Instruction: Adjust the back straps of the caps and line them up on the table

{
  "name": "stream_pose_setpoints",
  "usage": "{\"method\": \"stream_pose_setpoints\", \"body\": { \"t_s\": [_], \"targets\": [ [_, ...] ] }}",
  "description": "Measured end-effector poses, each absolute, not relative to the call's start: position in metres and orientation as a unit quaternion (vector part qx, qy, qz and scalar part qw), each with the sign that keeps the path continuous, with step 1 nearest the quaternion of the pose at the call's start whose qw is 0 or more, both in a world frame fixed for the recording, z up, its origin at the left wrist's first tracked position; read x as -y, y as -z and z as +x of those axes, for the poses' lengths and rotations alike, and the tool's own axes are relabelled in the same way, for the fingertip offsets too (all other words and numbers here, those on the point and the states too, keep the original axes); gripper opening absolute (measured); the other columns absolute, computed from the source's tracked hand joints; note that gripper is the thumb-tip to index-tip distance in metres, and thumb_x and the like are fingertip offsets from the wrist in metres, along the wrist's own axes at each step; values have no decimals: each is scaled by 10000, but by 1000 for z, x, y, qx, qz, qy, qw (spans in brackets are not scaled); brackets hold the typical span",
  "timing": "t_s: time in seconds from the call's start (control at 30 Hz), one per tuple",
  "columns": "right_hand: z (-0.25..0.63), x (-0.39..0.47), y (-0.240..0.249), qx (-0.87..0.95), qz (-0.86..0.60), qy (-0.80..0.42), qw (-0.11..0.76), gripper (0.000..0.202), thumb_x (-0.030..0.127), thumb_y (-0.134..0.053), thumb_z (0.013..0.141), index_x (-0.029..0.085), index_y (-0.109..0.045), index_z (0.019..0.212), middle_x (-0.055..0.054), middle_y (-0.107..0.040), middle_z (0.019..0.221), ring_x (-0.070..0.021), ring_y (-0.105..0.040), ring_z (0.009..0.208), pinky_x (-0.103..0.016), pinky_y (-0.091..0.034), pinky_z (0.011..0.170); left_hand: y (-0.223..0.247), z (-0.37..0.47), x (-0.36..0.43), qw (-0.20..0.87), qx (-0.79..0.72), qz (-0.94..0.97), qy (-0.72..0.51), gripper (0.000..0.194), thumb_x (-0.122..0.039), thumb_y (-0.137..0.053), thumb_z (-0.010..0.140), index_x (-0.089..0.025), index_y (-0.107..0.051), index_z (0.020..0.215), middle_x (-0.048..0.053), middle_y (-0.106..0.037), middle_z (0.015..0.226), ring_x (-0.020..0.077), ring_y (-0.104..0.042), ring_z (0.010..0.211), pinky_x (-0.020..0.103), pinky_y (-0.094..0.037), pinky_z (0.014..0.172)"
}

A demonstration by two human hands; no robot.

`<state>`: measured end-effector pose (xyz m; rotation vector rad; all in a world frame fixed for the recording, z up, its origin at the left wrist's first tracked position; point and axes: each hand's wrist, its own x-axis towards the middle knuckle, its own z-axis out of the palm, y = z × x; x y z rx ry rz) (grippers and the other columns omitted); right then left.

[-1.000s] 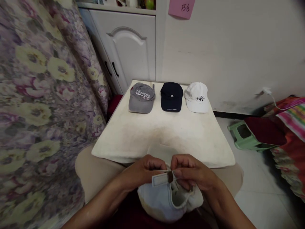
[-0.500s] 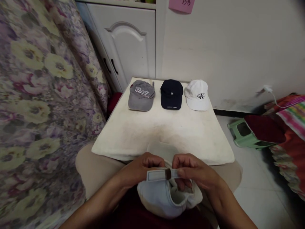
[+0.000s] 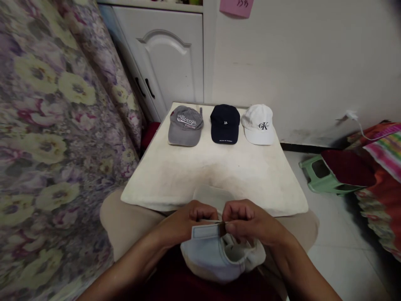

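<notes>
A pale blue-and-cream baseball cap [image 3: 203,257] lies over my lap, its back opening toward me and its brim on the table's front edge. With closed fingers my left hand [image 3: 191,219] grips the left part of the cap's back strap [image 3: 205,231]. Thumb and fingers of my right hand [image 3: 246,219] pinch the strap at its brown buckle [image 3: 222,228], partly covering it. Along the table's far side sit a grey cap [image 3: 185,125], a navy cap [image 3: 224,124] and a white cap [image 3: 258,124], brims facing me.
The caps rest on a cream-covered table [image 3: 250,167]. Behind it stand a white cabinet [image 3: 169,58] and a wall with a pink note [image 3: 236,7]. A flowered curtain [image 3: 62,146] hangs at left. A green stool [image 3: 322,171] with a dark red top is at right.
My right hand has shifted slightly left along the strap and now covers part of the buckle. My left hand holds nearly the same place.
</notes>
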<state>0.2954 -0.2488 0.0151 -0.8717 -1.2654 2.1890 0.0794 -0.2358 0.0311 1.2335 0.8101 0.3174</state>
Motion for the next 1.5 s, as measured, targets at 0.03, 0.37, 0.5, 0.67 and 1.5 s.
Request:
{"method": "stream_pose_setpoints", "body": {
  "t_s": [0.03,0.37,0.5,0.67,1.5],
  "targets": [
    [295,248,-16,470,-323,-790,225,309,404,-795,763,158,-609,790,72,-560,533,-43,-419,414,-153,-299,389,-31,80,236,726,-370,561,-143,378,-441,-666,813,-173,-501,604,-53,-405,555,91,-308,532,243,-220,484],
    [295,245,-22,507,-380,-752,178,270,376,-801,767,162,-638,784,76,-537,542,-41,-426,435,-147,-319,395,-34,79,240,728,-358,566,-143,375,-413,-607,870,-178,-498,599,-48,-373,569,103,-289,544,263,-217,499],
    [299,245,-24,502,-380,-755,183,284,387,-810,752,161,-637,760,91,-482,507,-29,-362,406,-147,-254,370,-34,75,237,745,-335,554,-163,345,-413,-532,901,-181,-611,659,-20,-456,620,130,-355,589,276,-291,553],
    [306,245,-19,498,-377,-763,168,319,451,-782,769,164,-656,823,106,-438,479,-25,-302,363,-150,-218,331,-29,71,235,738,-346,557,-158,518,-523,-388,967,-177,-735,797,13,-588,670,149,-459,623,287,-353,622],
    [313,248,-3,505,-359,-758,204,258,377,-767,788,145,-654,791,43,-554,605,-54,-442,510,-163,-349,473,-30,80,236,720,-330,596,-131,597,-673,-407,919,-169,-629,688,-7,-454,619,134,-350,571,301,-267,543]
  ]
}}
